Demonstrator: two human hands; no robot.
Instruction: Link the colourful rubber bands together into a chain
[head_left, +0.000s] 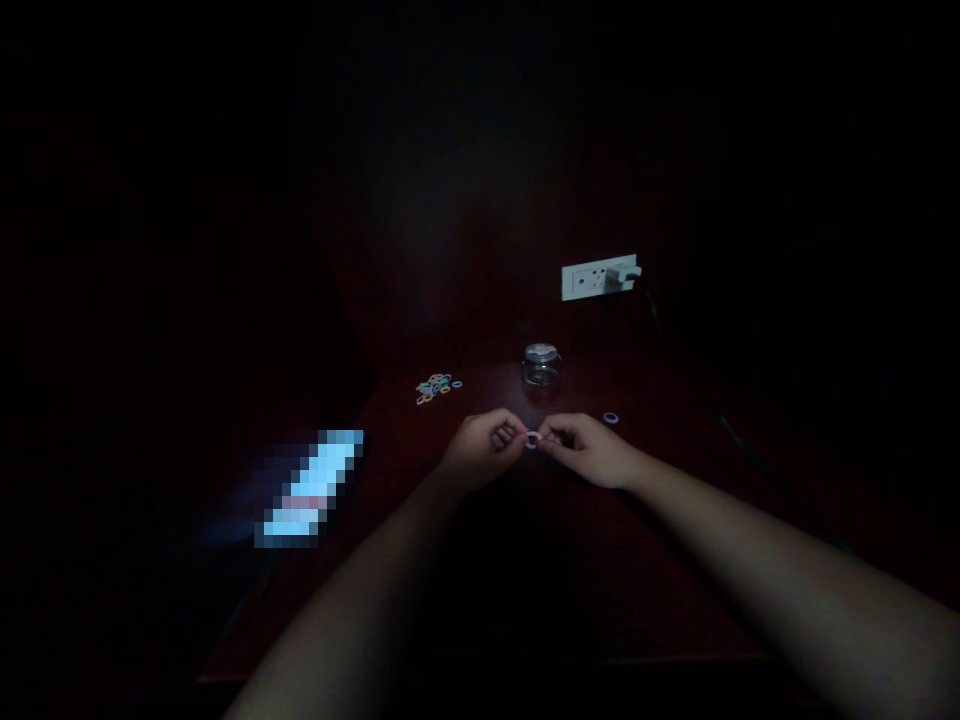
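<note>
Between my two hands is a small pale pink hair tie point(533, 439), a ring held at its opposite sides. My left hand point(486, 447) pinches its left side with thumb and fingertips. From the other side, my right hand point(589, 446) grips it in the same way. A purple-blue hair tie point(611, 418) lies flat on the table just beyond my right hand. Farther back on the left is a loose pile of hair ties point(433, 388) in several colours. Behind my hands stands a small clear jar point(541, 368) with its lid on.
The dark red table point(480, 600) has its front edge near the bottom. A glowing screen point(311, 490), blurred into blocks, lies at the left. On the back wall a white socket panel point(585, 281) holds a plugged-in charger point(624, 273), with a dark cable running down the right. Surroundings are very dark.
</note>
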